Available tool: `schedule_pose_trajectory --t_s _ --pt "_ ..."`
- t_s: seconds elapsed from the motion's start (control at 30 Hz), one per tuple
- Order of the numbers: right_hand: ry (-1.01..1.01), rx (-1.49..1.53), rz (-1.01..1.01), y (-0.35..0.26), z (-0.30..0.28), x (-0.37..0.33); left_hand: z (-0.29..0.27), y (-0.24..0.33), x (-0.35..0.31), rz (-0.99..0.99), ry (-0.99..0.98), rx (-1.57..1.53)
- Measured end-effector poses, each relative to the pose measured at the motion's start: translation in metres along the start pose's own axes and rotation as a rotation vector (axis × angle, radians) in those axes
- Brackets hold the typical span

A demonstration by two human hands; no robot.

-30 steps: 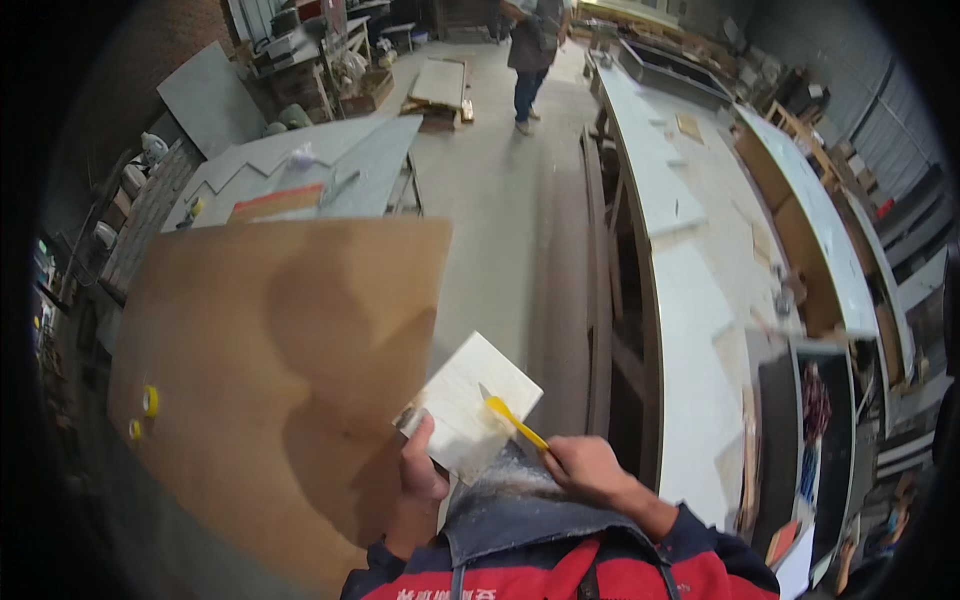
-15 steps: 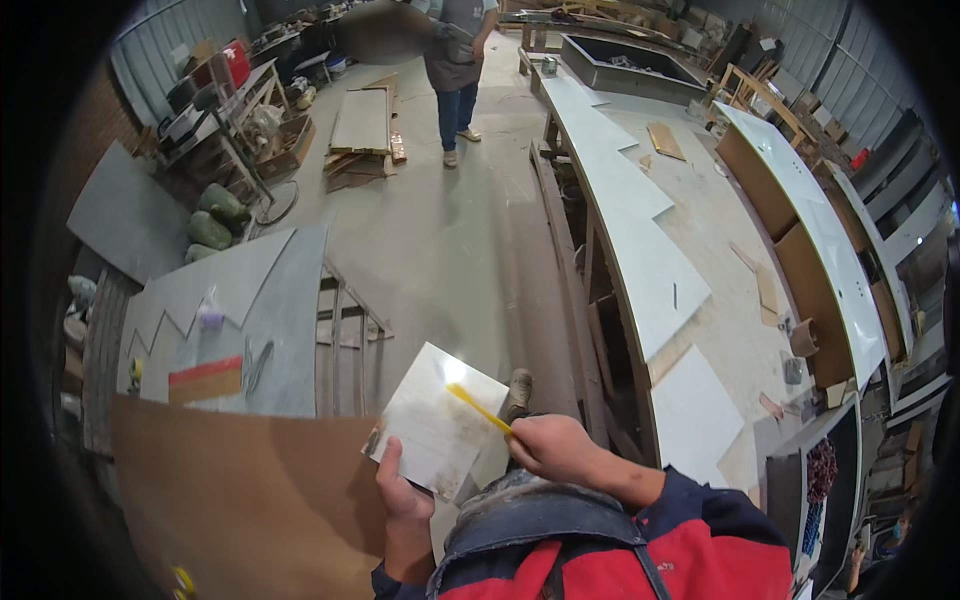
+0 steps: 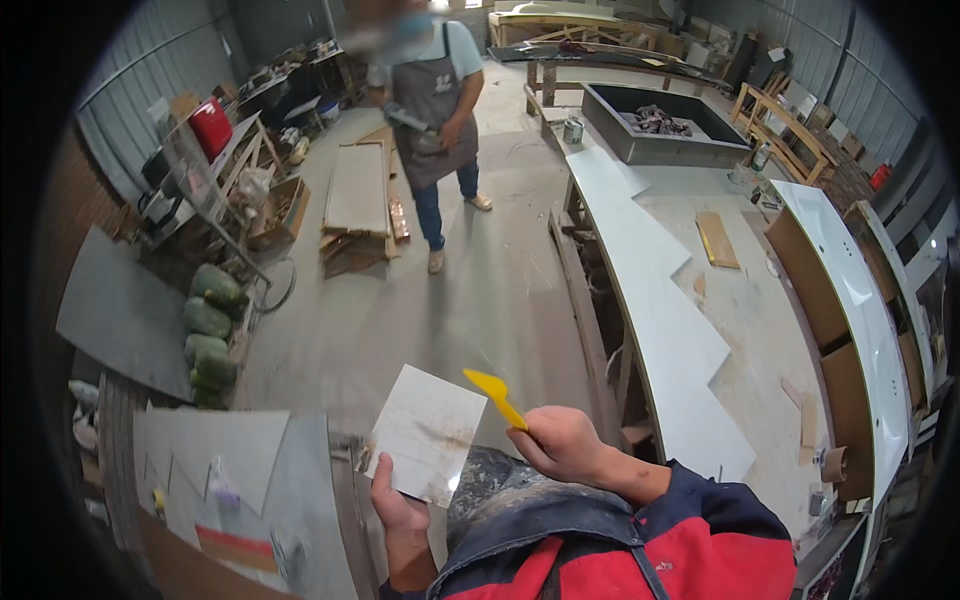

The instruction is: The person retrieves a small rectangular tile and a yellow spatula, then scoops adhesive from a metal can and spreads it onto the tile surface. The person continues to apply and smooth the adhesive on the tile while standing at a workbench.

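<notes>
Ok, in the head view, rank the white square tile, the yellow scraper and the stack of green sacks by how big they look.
1. Stack of green sacks, though it sits farther off, so its true size is larger still.
2. White square tile in the left hand, close in looks to the sacks.
3. Yellow scraper in the right hand, clearly smallest.

1 head-worn fisheye view looks down and forward from close above the left hand (image 3: 398, 505) and right hand (image 3: 560, 445); beyond them lies the workshop floor (image 3: 480, 300).

White square tile (image 3: 428, 434), smudged brown, tilted, pinched at its lower corner; yellow plastic scraper (image 3: 494, 394), blade up-left, just beside tile's right edge.
</notes>
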State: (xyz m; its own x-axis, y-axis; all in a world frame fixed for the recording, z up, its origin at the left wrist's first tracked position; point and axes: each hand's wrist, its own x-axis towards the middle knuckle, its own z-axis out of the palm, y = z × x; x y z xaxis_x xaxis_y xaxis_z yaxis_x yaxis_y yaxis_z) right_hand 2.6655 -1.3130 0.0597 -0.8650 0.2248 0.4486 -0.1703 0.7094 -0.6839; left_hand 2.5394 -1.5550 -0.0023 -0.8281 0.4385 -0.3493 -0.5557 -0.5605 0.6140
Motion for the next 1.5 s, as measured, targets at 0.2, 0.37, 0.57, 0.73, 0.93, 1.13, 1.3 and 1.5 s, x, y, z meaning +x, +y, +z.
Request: schedule_pose_trajectory --t_s 0.2,0.37,0.57,0.73,0.93,1.13,1.3,1.5 --pt "0.036 -0.048 0.254 0.116 -0.002 0.122 0.081 0.001 0.201 -0.060 -0.026 0.197" --pt "0.366 -0.049 0.305 0.154 -0.051 0.240 0.177 0.017 0.354 -0.180 -0.310 0.154" --pt "0.163 -0.210 0.506 0.287 -0.039 0.312 0.273 -0.011 0.529 -0.341 -0.379 0.245" --pt "0.525 -0.165 0.324 0.381 -0.081 0.404 0.333 -0.051 0.666 -0.373 -0.430 0.266" --pt "0.330 -0.165 0.310 0.516 -0.114 0.514 0.438 -0.061 0.789 -0.323 -0.487 0.305" --pt "0.371 -0.212 0.364 0.614 -0.166 0.609 0.547 -0.077 0.895 -0.299 -0.396 0.380" --pt "0.530 -0.364 0.509 0.655 -0.218 0.685 0.591 -0.118 1.039 -0.504 -0.496 0.386" --pt "0.714 -0.507 0.821 0.738 -0.170 0.746 0.715 -0.170 1.155 -0.757 -0.861 0.660"
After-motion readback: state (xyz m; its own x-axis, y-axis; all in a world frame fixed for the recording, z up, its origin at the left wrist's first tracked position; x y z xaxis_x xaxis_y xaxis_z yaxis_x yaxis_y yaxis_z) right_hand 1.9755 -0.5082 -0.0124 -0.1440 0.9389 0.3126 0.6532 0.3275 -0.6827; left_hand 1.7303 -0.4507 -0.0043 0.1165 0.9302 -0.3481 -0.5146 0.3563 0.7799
